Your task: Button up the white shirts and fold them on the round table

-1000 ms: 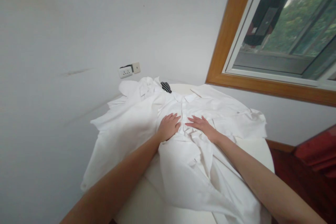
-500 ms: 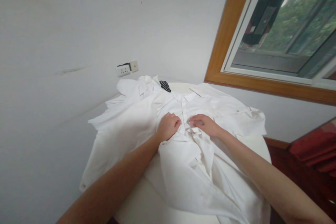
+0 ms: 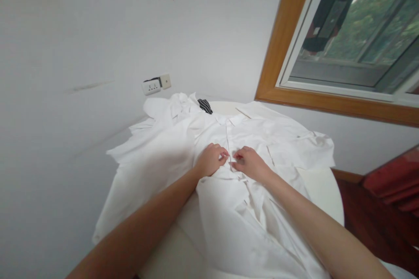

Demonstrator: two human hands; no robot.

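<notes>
A white collared shirt (image 3: 252,133) lies spread on a round cream table (image 3: 324,192), its collar at the far side and its front placket running towards me. The lower part is bunched in loose folds. My left hand (image 3: 211,160) is closed at the placket, thumb and forefinger pinched on the cloth edge. Just across the placket, my right hand (image 3: 250,163) rests with curled fingers, a gap showing between thumb and forefinger. Its fingertips are close to the placket. Any button between the hands is too small to make out.
More white cloth (image 3: 157,139) covers the table's left side, and a black striped cloth (image 3: 205,106) lies at the far edge. Behind stand a white wall with a socket (image 3: 151,87) and a wood-framed window (image 3: 271,91). Red fabric (image 3: 393,183) hangs at the right.
My right hand has moved slightly left and nearer to me, closer to the placket. My left fingertips have shifted a little right, onto the placket edge.
</notes>
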